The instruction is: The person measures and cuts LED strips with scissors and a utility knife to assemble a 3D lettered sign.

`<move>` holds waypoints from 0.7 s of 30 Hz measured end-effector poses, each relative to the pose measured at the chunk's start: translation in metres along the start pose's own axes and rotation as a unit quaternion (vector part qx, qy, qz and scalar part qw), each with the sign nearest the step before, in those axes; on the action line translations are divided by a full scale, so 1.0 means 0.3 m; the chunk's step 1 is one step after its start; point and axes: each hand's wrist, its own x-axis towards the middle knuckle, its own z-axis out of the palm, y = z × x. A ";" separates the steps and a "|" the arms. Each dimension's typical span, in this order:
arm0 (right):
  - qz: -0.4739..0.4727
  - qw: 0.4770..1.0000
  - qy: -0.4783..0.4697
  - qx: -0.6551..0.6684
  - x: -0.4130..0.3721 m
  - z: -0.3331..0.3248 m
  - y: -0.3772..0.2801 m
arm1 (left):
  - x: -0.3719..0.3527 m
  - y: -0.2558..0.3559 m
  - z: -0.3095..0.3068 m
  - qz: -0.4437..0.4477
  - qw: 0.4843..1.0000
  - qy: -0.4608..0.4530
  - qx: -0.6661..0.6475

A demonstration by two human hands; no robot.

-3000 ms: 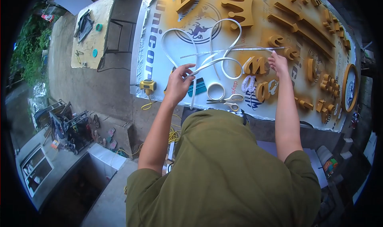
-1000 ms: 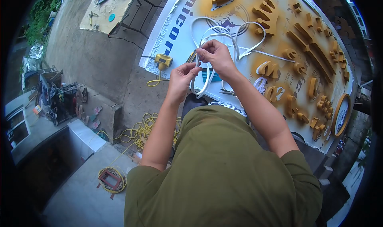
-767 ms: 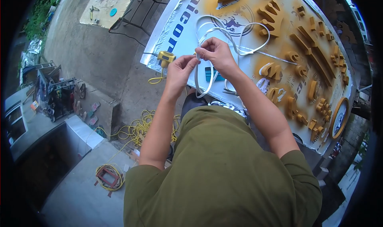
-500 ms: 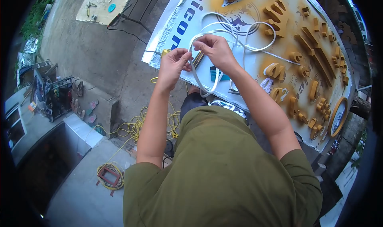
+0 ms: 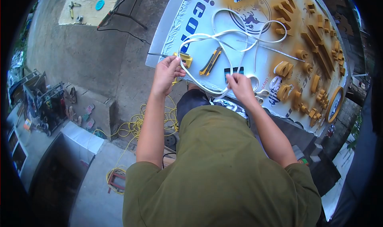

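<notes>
A long white flexible strip point(image 5: 196, 38) lies in loops over the near left part of a printed board point(image 5: 207, 19). My left hand point(image 5: 169, 73) pinches the strip near the board's left edge, beside a yellow tool point(image 5: 184, 60). Closed fingers of my right hand point(image 5: 240, 87) are at the near edge, over a teal-and-black flat piece point(image 5: 234, 72); whether they grip the strip is unclear. Between the hands rests a yellow-and-black utility knife point(image 5: 211, 61). Scissors handles point(image 5: 261, 95) show just right of my right hand.
Golden-brown raised letters point(image 5: 317, 47) stand across the board's right side. A second table point(image 5: 88, 7) with pliers and a teal disc is at upper left. Yellow cord point(image 5: 137, 121) lies tangled on the ground at left. Sandals point(image 5: 72, 95) sit near a concrete step.
My right hand has moved right and down toward the board's near edge, away from my left hand. My left hand has lowered slightly. The knife and yellow tool show more fully.
</notes>
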 end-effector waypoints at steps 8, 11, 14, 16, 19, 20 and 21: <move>-0.060 0.986 0.146 -0.045 0.141 0.192 -0.058 | 0.030 0.034 -0.067 -0.036 0.999 -0.029 0.021; -0.009 0.980 0.181 -0.081 0.230 0.261 -0.075 | 0.009 0.035 -0.082 -0.033 0.999 -0.015 0.039; 0.014 0.977 0.192 -0.091 0.257 0.289 -0.114 | -0.026 0.023 -0.080 -0.030 0.999 -0.008 0.044; 0.044 0.982 0.167 -0.082 0.266 0.287 -0.116 | -0.050 0.010 -0.072 -0.026 0.999 -0.002 0.046; -0.012 0.983 0.167 -0.080 0.245 0.259 -0.087 | -0.080 -0.015 -0.063 0.004 0.999 0.018 0.040; -0.041 0.977 0.183 -0.107 0.233 0.242 -0.061 | -0.085 -0.020 -0.062 0.007 0.999 0.021 0.046; -0.088 0.960 0.217 -0.156 0.232 0.213 -0.021 | -0.086 -0.021 -0.057 0.008 0.999 0.020 0.048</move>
